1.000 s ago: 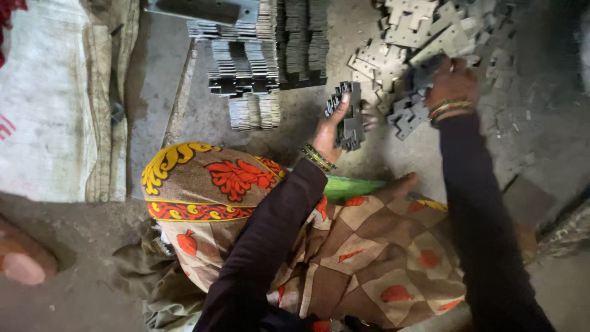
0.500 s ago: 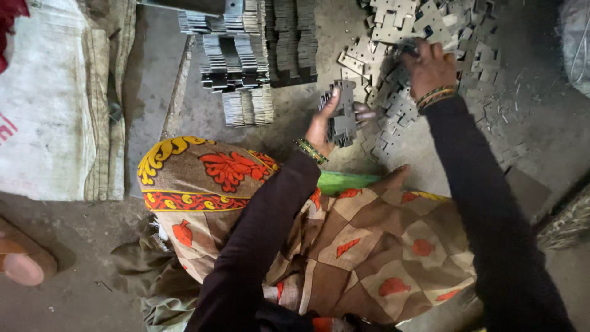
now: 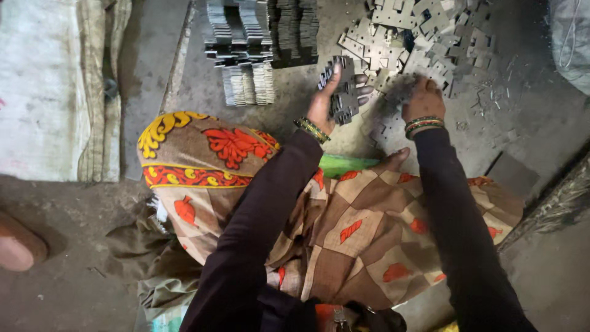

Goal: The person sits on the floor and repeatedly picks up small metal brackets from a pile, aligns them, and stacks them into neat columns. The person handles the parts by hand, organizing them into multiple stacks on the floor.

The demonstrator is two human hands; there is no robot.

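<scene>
My left hand (image 3: pixel 327 98) holds an upright stack of flat grey metal stampings (image 3: pixel 344 92), fingers wrapped around it. My right hand (image 3: pixel 423 98) is close to its right, fingers closed on a blurred metal piece (image 3: pixel 396 92) just beside the stack. A loose heap of the same stampings (image 3: pixel 424 34) lies on the floor beyond both hands. Neat rows of stacked stampings (image 3: pixel 261 46) stand at the upper left of my hands. Both arms wear dark sleeves and bangles at the wrists.
My patterned brown and red clothing (image 3: pixel 344 227) covers my folded legs below the hands. A white sack (image 3: pixel 43 92) lies at the left over a grey slab (image 3: pixel 147 74). A bare foot (image 3: pixel 396 161) shows near the right arm.
My right hand has come back from the loose heap toward the stack in my left hand, bringing a piece with it. The view has shifted slightly.
</scene>
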